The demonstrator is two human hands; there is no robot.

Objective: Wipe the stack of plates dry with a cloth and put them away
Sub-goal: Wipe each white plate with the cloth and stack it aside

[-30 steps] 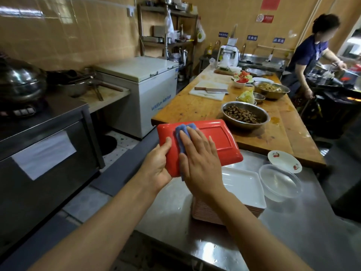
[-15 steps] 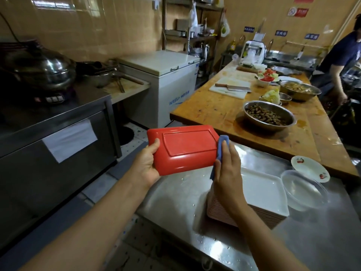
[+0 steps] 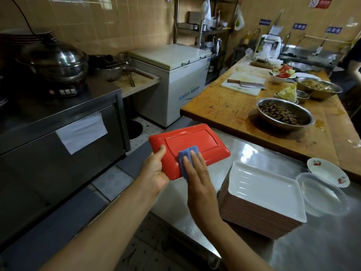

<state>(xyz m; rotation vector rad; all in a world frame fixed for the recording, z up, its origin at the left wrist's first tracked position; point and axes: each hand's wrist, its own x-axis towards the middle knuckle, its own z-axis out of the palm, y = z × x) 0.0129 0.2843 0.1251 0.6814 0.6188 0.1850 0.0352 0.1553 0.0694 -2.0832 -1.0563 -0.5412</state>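
A red rectangular plate (image 3: 191,142) is held upside down over the left edge of the steel counter (image 3: 322,249). My left hand (image 3: 155,171) grips its near left corner, thumb on the red underside. My right hand (image 3: 197,173) lies flat on the plate's near edge and presses a blue cloth (image 3: 184,156) against it. To the right, a tall stack of plates (image 3: 261,196) with white faces and red rims rests on the counter.
A clear lid (image 3: 324,192) and a small flowered dish (image 3: 328,172) lie right of the stack. The wooden table (image 3: 220,106) behind carries a metal bowl of nuts (image 3: 285,114), a cleaver on a board and other food bowls. A dark steel cabinet (image 3: 58,133) stands across the aisle.
My right hand with the cloth slid from the plate's right end back to its near left edge, next to my left hand. The plate shifted slightly right and tilted.
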